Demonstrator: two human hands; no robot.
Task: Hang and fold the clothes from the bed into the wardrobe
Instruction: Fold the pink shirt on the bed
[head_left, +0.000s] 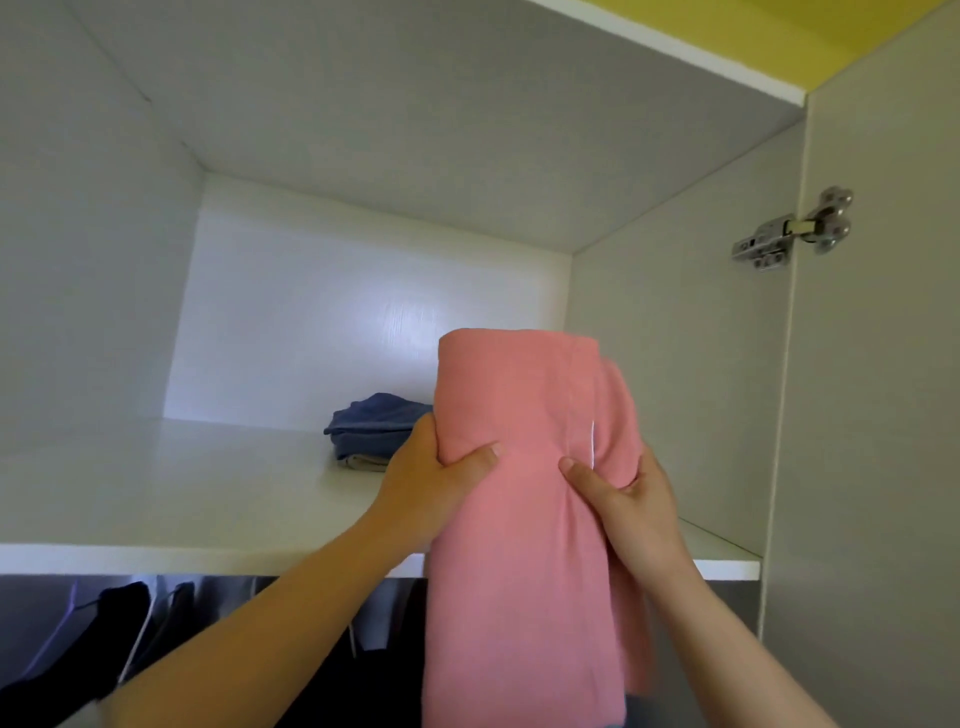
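The cloth (519, 519) is pink all over, with no pattern, just one thin white line running down near its right side. The shelf (156, 493) is white. On it, the folded clothes (379, 421) are blue, and the bottom piece (363, 461) under them is a pale sandy colour. The back wall (337, 322) is white and shiny, with faint fine lines like wood. The side wall (78, 260) and the roof (415, 130) of the wardrobe are grey. The door (883, 415) is pale grey. The hinge (795, 228) is silver. The strip (753, 26) above is yellow. The hanging clothes (124, 603) under the shelf are dark, mostly black with a bit of purple
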